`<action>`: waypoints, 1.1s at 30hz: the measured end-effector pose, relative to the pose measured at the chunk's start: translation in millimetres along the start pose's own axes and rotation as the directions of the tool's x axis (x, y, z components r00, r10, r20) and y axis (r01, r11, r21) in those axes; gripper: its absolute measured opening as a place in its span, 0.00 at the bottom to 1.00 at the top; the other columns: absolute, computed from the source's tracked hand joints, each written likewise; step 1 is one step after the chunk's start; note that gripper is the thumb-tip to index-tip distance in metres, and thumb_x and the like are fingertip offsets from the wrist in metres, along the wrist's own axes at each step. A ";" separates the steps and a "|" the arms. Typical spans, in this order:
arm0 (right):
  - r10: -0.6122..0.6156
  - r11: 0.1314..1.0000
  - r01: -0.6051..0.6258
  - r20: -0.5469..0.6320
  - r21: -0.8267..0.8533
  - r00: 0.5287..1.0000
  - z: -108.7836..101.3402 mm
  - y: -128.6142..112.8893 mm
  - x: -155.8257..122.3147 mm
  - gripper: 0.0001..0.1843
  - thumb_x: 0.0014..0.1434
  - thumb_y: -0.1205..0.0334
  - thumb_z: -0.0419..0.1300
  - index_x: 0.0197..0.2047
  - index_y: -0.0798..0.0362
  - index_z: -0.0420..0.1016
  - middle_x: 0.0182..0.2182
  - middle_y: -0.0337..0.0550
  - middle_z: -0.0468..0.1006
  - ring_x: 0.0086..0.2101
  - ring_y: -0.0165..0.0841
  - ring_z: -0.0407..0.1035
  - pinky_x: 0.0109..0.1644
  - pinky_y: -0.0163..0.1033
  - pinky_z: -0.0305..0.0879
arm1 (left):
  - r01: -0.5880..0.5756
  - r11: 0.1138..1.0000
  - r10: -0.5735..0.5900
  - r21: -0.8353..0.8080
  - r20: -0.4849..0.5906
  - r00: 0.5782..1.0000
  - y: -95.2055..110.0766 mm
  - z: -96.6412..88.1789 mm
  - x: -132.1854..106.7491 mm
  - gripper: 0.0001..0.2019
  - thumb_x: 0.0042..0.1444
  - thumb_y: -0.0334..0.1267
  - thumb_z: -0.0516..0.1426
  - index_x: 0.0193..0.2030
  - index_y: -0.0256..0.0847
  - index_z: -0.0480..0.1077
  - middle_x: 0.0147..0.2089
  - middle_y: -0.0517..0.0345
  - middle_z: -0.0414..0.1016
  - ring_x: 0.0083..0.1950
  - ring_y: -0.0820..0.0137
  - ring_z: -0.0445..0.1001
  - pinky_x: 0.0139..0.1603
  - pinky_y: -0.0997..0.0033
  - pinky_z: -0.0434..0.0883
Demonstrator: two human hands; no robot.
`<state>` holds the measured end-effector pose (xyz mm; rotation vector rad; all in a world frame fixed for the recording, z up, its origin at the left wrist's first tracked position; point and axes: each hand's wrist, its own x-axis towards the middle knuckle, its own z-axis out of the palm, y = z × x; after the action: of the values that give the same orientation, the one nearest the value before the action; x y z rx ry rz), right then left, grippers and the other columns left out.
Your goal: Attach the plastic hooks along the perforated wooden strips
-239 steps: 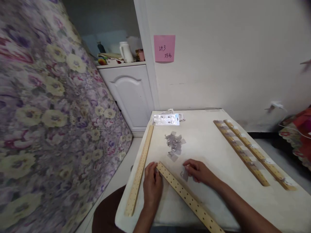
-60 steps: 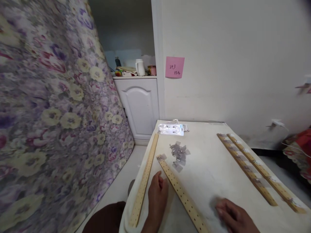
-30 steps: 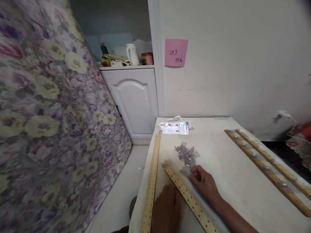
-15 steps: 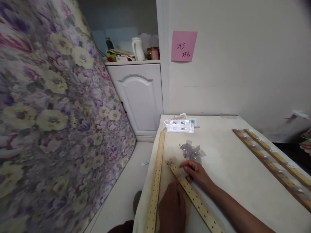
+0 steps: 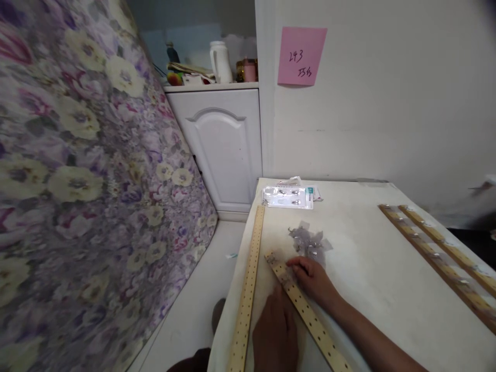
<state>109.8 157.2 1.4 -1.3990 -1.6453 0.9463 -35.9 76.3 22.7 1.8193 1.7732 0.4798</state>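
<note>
Slanted strip (image 5: 309, 314) — pale, dark-holed — lies on near side of tab pile (image 5: 307, 243). Second clear tab (image 5: 286, 282) now on it; one only, second ago. Right hand (image 5: 314, 281), then at tab pile, now at strip's edge, half curled; left hand (image 5: 275, 333) loosely curled, nearer than tab pile. Cannot tell either grip.

The white-covered table (image 5: 372, 299) carries a perforated strip (image 5: 250, 284) along its left edge, a diagonal strip (image 5: 310, 314) inboard, a pile of translucent pieces (image 5: 308, 242), a blister pack (image 5: 287, 197) near the far-left corner, and two wooden strips (image 5: 426, 249) near the right edge.
</note>
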 end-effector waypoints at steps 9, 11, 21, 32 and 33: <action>-0.019 1.000 0.018 -0.048 -0.024 0.999 2.6 -2.3 -0.3 0.14 0.56 0.65 0.51 0.39 0.54 0.76 0.36 0.45 0.79 0.39 0.38 0.72 0.46 0.43 0.66 | 0.034 0.995 -0.036 0.094 0.019 0.999 -0.8 4.6 2.1 0.25 0.61 0.39 0.41 0.65 0.37 0.52 0.61 0.46 0.66 0.59 0.62 0.66 0.56 0.64 0.65; -0.027 0.999 0.025 -0.050 -0.029 0.998 2.3 -3.4 -0.2 0.14 0.55 0.66 0.51 0.39 0.54 0.76 0.37 0.45 0.80 0.40 0.38 0.72 0.47 0.44 0.66 | 0.036 0.996 -0.037 0.087 0.010 0.999 -0.3 4.3 2.2 0.25 0.61 0.40 0.41 0.65 0.37 0.52 0.61 0.46 0.65 0.59 0.62 0.66 0.56 0.65 0.65; -0.023 0.998 0.021 -0.042 -0.052 0.999 1.9 -5.0 -0.9 0.15 0.56 0.66 0.50 0.40 0.56 0.76 0.38 0.47 0.80 0.41 0.38 0.72 0.48 0.44 0.66 | 0.016 0.995 -0.019 0.099 0.026 0.999 0.5 1.2 2.9 0.25 0.62 0.41 0.38 0.64 0.37 0.55 0.58 0.46 0.68 0.58 0.63 0.67 0.55 0.66 0.65; -0.020 0.999 0.019 -0.029 -0.032 0.999 0.1 -4.6 -1.0 0.14 0.54 0.66 0.51 0.39 0.55 0.76 0.37 0.46 0.79 0.40 0.37 0.72 0.46 0.42 0.66 | 0.001 0.994 -0.002 0.105 0.016 1.000 1.4 3.1 0.7 0.24 0.62 0.39 0.40 0.63 0.39 0.56 0.56 0.47 0.69 0.56 0.63 0.68 0.55 0.66 0.66; -0.019 0.999 0.019 -0.028 -0.031 0.999 0.0 -4.8 -1.0 0.14 0.54 0.66 0.51 0.39 0.55 0.76 0.36 0.46 0.79 0.40 0.37 0.72 0.46 0.42 0.66 | 0.002 0.995 -0.004 0.104 0.018 1.000 1.7 2.9 0.6 0.24 0.62 0.39 0.40 0.63 0.39 0.56 0.57 0.47 0.69 0.56 0.63 0.68 0.54 0.65 0.66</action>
<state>107.8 155.6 5.6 -1.4090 -1.6557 0.8894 -32.9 76.5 21.4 1.8850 1.8188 0.3751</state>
